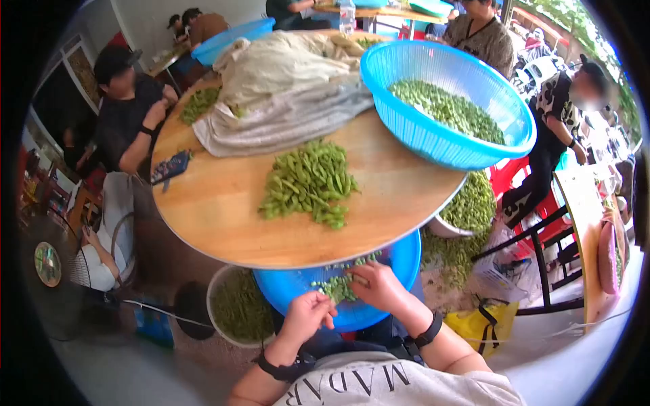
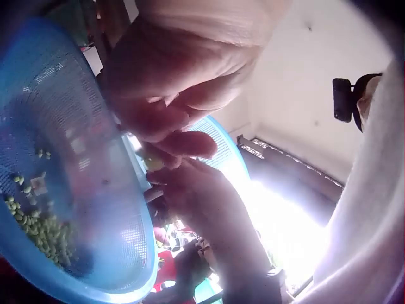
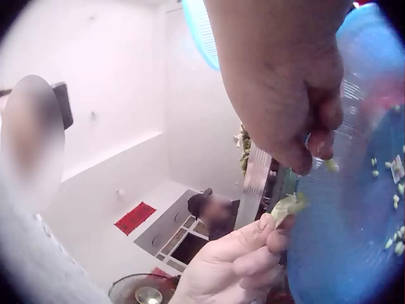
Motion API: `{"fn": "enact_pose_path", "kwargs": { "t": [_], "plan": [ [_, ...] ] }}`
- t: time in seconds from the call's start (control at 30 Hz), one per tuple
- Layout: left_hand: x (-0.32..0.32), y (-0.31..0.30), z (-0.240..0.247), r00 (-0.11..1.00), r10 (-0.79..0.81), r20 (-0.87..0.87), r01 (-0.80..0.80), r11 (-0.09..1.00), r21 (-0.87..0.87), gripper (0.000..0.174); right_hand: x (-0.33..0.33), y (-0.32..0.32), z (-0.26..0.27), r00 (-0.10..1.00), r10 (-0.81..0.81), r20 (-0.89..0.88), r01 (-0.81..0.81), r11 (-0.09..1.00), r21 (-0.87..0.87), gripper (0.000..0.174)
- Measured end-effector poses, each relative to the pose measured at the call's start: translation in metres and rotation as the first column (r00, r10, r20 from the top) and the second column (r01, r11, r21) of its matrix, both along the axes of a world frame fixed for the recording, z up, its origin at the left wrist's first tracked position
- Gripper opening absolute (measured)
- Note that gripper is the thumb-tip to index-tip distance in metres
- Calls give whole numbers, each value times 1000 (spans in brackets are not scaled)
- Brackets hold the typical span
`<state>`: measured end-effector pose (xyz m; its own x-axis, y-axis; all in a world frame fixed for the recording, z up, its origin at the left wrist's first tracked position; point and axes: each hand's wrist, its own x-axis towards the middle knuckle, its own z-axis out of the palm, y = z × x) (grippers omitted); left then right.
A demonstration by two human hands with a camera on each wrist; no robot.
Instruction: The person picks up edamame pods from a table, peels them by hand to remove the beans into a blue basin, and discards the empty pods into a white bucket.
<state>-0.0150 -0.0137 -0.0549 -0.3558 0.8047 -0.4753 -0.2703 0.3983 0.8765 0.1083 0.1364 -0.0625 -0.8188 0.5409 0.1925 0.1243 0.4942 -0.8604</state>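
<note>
My left hand pinches a green soybean pod between thumb and fingers over a blue basin. In the right wrist view the pod looks flattened and pale at its end. Close beside it is my right hand, its fingers curled down and a small green bit at the tips. Shelled green beans lie in the bottom of the basin. On the round wooden table just beyond sits a pile of unshelled pods.
A large blue basket of shelled beans tilts on the table's right side. Cloth sacks cover the far part. A bucket stands at lower left, and pods heap at right. People sit and stand around.
</note>
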Motion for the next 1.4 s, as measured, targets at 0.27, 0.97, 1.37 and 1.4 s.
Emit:
{"fn": "enact_pose_path", "kwargs": {
  "t": [0.27,0.97,1.37,1.4],
  "plan": [
    [10,3,-1,1000,25,0,-25,997,67,12,4,-13,12,987,161,22,-131,871,-474,20],
    [-76,-84,-6,589,285,-756,-544,832,-110,20,-49,62,80,982,-129,-134,166,937,307,12],
    [-24,7,55,930,348,-117,-306,911,275,19,-68,58,84,975,-218,-48,223,959,174,12],
    [-18,20,58,934,356,-41,-328,896,299,20,-65,50,78,973,-174,-152,207,949,239,13]
  ]
}}
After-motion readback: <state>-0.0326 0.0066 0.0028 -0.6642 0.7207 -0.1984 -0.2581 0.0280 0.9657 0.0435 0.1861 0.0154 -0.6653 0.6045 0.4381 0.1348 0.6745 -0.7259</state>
